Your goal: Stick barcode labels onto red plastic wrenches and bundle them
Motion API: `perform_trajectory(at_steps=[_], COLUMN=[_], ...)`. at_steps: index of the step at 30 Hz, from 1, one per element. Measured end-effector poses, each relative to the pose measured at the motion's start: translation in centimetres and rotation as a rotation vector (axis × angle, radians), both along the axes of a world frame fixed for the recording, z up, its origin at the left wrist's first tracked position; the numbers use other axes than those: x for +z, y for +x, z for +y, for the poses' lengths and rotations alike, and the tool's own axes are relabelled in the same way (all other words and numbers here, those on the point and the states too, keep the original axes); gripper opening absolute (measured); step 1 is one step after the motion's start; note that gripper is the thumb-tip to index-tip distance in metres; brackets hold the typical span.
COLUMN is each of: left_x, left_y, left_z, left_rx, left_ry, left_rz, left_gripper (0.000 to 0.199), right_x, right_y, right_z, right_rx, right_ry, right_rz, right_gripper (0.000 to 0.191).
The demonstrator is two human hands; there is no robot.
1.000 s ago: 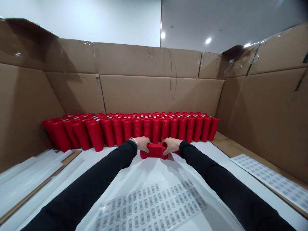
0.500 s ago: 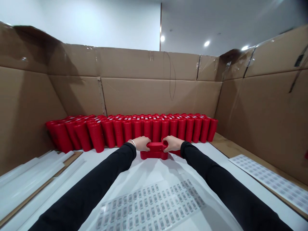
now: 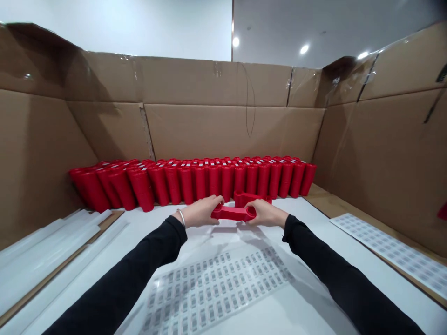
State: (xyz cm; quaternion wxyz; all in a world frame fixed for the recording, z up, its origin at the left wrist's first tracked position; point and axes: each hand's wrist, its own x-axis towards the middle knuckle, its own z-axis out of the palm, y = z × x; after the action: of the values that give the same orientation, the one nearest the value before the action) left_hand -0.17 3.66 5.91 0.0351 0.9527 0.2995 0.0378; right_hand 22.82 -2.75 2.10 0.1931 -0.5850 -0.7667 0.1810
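Both my left hand and my right hand grip the ends of a red plastic bar with rounded, bone-like ends, held just above a white sheet. A second red plastic piece lies behind it, close to my right hand. Just beyond stands a long row of red cup stacks, lying tilted and topped with small white labels. A thin silver bangle circles my left wrist.
Cardboard walls enclose the work surface on three sides. Printed label sheets lie at the front and right. Long white plastic strips rest on cardboard at the left.
My hands have drawn the red bar toward me and off the piece beneath it. The bar now lies flatter and more exposed, with my hands further apart.
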Motion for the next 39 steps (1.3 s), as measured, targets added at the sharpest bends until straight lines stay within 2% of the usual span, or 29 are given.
perform_trajectory(at_steps=[4, 7, 9, 11, 14, 17, 21, 24, 28, 30, 32, 34, 36, 39], left_x=[-2.9, -3.6, -3.6, -3.7, -3.8, -3.6, -2.7, -2.2, -2.2, -2.5, -3.0, -4.0, -5.3, -7.2], left_y=[-0.3, -0.1, 0.3, 0.7, 1.3, 1.1, 0.2, 0.0, 0.5, 0.8, 0.7, 0.4, -0.3, -1.3], left_z=[-2.0, -2.9, -3.5, -4.1, -4.6, -4.3, -3.5, -3.7, -4.5, -4.5, -4.2, -4.1, -4.6, -6.5], left_rx=[-0.081, -0.112, -0.124, -0.082, 0.044, 0.078, 0.018, -0.016, -0.035, -0.036, 0.049, 0.229, 0.355, 0.222], left_ry=[-0.117, -0.203, -0.295, -0.368, -0.333, -0.249, -0.277, -0.279, -0.235, -0.231, -0.239, -0.228, -0.202, -0.253], left_rz=[-0.087, -0.244, -0.421, -0.587, -0.730, -0.756, -0.746, -0.718, -0.662, -0.730, -0.903, -1.015, -0.883, -0.458], left_gripper=[0.035, 0.040, 0.040, 0.033, 0.027, 0.023, 0.018, 0.016, 0.013, 0.019, 0.032, 0.034, 0.026, 0.024], right_x=[-2.9, -3.6, -3.7, -3.9, -4.0, -3.6, -2.6, -2.4, -2.9, -3.3, -3.7, -4.2, -4.8, -5.6], right_y=[0.2, 0.2, 0.0, -0.4, -1.1, -1.2, -0.8, -1.2, -2.6, -3.2, -3.7, -4.0, -4.2, -4.7], right_z=[-1.7, -2.0, -2.1, -2.3, -2.8, -3.5, -4.1, -4.3, -4.6, -4.7, -4.7, -4.6, -4.5, -4.4], right_rx=[-0.018, -0.005, 0.016, 0.026, 0.029, 0.119, 0.239, 0.276, 0.181, 0.109, 0.000, -0.137, -0.228, -0.251], right_ry=[-0.099, -0.127, -0.142, -0.150, -0.160, -0.343, -0.663, -0.724, -0.680, -0.650, -0.601, -0.541, -0.500, -0.472], right_rz=[0.066, 0.140, 0.199, 0.261, 0.341, 0.550, 0.988, 0.977, 0.717, 0.687, 0.740, 0.827, 0.914, 0.977], right_gripper=[0.027, 0.032, 0.030, 0.026, 0.026, 0.034, 0.036, 0.039, 0.036, 0.032, 0.028, 0.028, 0.029, 0.029])
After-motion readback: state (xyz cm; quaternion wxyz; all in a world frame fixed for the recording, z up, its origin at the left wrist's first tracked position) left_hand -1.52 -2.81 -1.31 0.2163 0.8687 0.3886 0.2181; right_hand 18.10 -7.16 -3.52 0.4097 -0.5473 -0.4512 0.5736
